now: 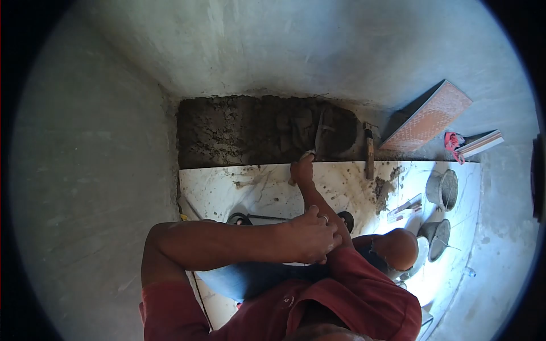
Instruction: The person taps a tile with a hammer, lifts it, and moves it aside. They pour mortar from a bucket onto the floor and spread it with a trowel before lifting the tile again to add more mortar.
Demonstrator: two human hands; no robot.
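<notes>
My right hand (pixel 302 169) is closed round the handle of a trowel (pixel 319 133) at the edge of the white tiles (pixel 210 184). The trowel's blade reaches into the dark wet mortar (pixel 227 133) along the wall. My left hand (pixel 315 236) lies across my right forearm near the elbow, its fingers curled against the skin, with a ring on one finger. A hammer (pixel 369 153) rests to the right, its head on the mortar side and its handle over the tile.
Brown-backed tile pieces (pixel 429 119) lean on the back wall, beside a pink bundle (pixel 453 145). Two buckets (pixel 442 188) (pixel 435 238) stand at the right. Mortar crumbs (pixel 384 190) dot the tiles. Grey walls rise at left, back and right.
</notes>
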